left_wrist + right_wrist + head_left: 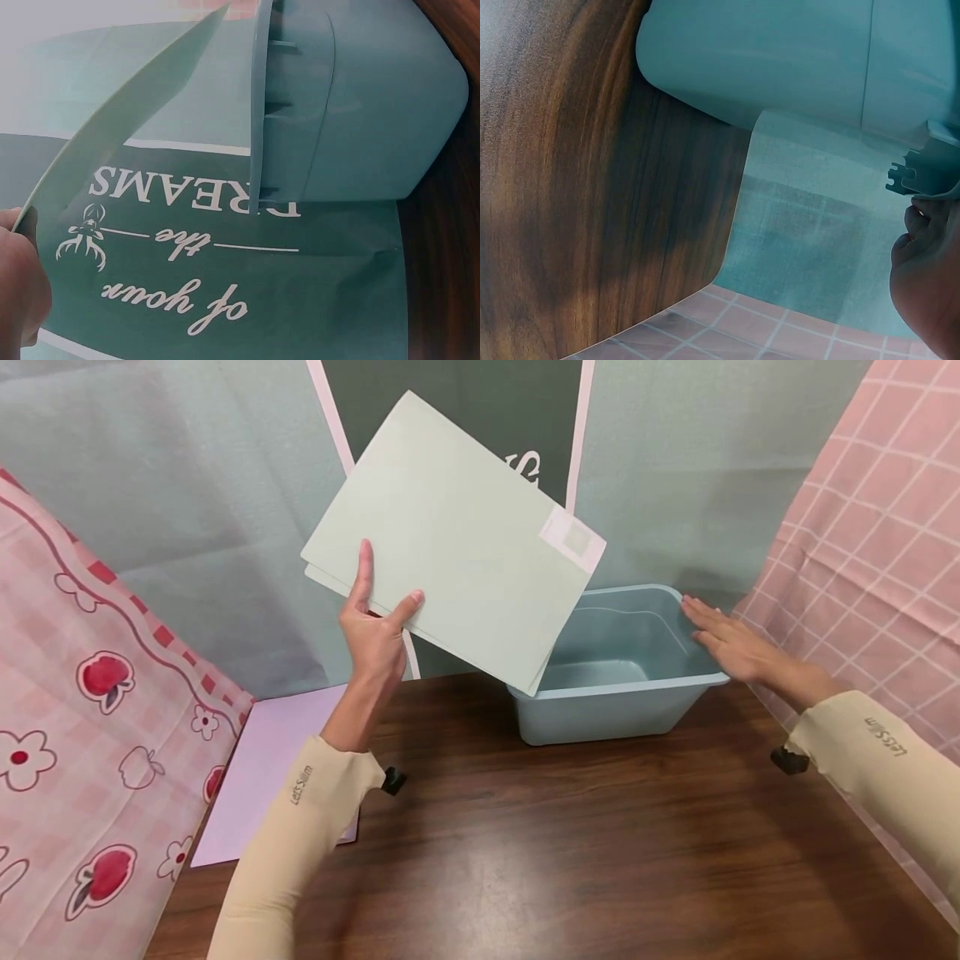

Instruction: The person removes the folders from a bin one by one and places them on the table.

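My left hand (375, 631) grips a pale green folder (457, 535) by its lower left edge, thumb on the near face. The folder is raised and tilted, with a white label (573, 538) at its right corner. Its lowest corner overlaps the front rim of a blue-grey plastic bin (600, 714). In the left wrist view the folder (124, 131) appears nearly edge-on, beside the bin (375, 105). My right hand (731, 639) rests with straight fingers on the bin's right rim. What shows of the bin's inside is bare.
A lilac folder (277, 760) lies at the left of the dark wooden table (510, 827), partly behind my left forearm. Fabric with red apples (105, 681) hangs at left, pink checked fabric (885, 543) at right. A grey-green printed cloth (705, 468) covers the back.
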Motion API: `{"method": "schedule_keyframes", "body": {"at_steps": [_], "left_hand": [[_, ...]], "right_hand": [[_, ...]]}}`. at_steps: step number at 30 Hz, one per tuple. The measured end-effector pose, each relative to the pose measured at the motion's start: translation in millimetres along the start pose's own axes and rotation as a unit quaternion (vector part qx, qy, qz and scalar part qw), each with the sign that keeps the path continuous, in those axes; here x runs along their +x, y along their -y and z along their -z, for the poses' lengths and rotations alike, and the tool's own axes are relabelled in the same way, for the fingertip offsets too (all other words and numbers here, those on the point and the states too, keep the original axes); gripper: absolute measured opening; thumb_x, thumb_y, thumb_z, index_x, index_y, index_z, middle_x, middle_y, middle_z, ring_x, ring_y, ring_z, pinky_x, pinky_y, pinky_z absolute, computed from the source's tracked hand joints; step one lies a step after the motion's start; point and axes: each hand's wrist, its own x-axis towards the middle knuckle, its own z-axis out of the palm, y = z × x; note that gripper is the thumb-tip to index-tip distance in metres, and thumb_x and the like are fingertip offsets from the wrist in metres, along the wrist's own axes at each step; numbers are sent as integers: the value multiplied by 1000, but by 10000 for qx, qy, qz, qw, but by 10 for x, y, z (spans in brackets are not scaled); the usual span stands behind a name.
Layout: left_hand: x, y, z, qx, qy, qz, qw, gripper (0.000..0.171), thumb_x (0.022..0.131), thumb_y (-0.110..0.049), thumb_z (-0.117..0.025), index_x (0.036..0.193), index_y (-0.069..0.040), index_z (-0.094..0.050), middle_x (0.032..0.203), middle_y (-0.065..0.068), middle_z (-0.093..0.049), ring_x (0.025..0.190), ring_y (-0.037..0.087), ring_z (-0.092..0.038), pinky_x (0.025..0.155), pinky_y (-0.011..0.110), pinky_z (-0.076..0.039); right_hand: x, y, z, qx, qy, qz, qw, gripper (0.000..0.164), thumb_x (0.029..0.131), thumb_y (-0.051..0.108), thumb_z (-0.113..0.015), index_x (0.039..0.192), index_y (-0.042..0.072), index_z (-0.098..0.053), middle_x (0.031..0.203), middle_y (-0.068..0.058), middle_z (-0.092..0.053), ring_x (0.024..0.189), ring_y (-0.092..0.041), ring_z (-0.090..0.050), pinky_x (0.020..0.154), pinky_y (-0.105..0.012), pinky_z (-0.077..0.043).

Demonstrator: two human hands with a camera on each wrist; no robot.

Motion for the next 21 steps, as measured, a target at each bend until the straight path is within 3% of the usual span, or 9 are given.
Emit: {"method": "schedule_keyframes", "body": {"at_steps": [5,12,18,21], "left_hand": [[-12,-71,86,-80,28,138,9999,93,80,30,-72,159,-10,-44,167,-8,-43,152,-3,-33,102,32,-57],[-22,-183,229,-451,203,247,9985,95,80,34,-67,161,-7,-41,168,-4,-41,148,14,-47,98,32,-59],[-25,-298,384,-548,160,372,9977,94,79,37,-64,160,-6,-41,168,-3,-42,151,11,-43,96,31,-60],[-17,-351,462,-666,193,474,9965,95,80,37,-62,161,-7,-42,167,-4,-43,148,18,-48,97,34,-59]], "right_hand": [[3,-10,-6,-10,-24,25,10000,59,114,15,-33,164,-9,-14,174,-27,-5,160,-48,-4,132,-46,3],[-5,0,-2,2,-84,78,9999,59,114,15,-33,164,-10,-15,174,-27,-6,160,-49,-5,132,-44,4],[-4,14,-3,-31,-62,72,9999,59,115,17,-31,164,-10,-15,174,-27,-6,160,-48,-5,132,-45,3],[1,16,-5,-59,-66,59,9999,59,114,17,-32,164,-10,-15,174,-27,-6,160,-48,-5,132,-47,2]]}}
